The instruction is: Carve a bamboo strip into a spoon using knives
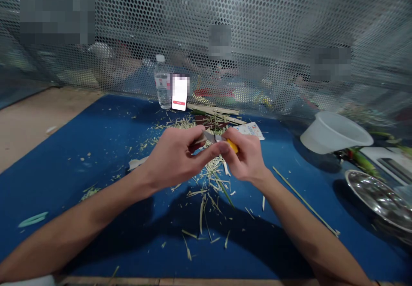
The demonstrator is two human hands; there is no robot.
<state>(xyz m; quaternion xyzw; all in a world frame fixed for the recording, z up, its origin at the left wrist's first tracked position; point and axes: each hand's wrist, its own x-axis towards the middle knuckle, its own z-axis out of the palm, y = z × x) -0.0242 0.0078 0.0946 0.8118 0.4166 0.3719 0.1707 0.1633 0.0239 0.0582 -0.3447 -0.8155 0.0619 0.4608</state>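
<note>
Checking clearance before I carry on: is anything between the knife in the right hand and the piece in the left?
Nothing visible is: the knife in the right hand has its blade right by the pale piece in the left hand. The left thumb reaches across to the knife; whether blade and piece touch, I cannot tell.

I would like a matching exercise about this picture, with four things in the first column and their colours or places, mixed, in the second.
Things:
1. Bottle
2. Knife handle
3. Plastic tub
4. Metal dish

Descriptions:
A. Whitish, with a wide open top
B. Shiny silver, at the right edge of the picture
C. Transparent, standing beside the phone
D. Yellow, held in the right hand

Right pairs: 1-C, 2-D, 3-A, 4-B
</note>
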